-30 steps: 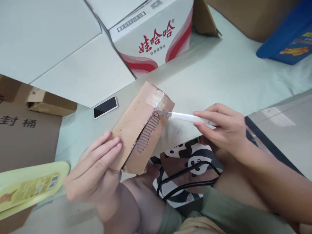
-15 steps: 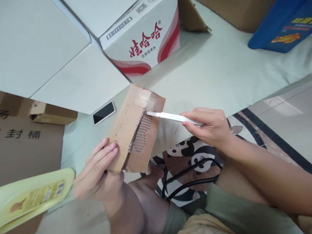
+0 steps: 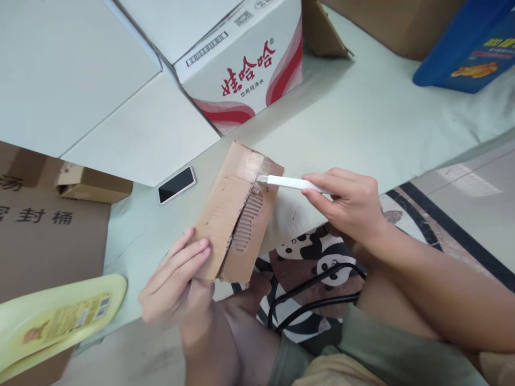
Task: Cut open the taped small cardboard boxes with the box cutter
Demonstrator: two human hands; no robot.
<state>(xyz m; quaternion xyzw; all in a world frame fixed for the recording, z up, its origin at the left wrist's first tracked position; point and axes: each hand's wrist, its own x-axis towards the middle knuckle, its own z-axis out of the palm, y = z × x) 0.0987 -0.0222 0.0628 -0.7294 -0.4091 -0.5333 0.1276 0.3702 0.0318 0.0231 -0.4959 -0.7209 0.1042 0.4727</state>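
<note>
My left hand grips the lower end of a small brown cardboard box, holding it tilted above my lap. A torn strip on the box's face shows the corrugated inner layer, and clear tape covers its top end. In my right hand is a thin white utility knife, held in a pinch. The blade tip touches the taped top edge of the box, right above the torn strip.
A black phone lies on the pale green sheet. Behind stand a white carton with red lettering, flat white boards, brown cartons at left and a blue bag at right. A yellow packet sits lower left.
The box and both hands have shifted slightly with the camera. The knife tip stays at the taped top edge, now a little higher along the tear.
</note>
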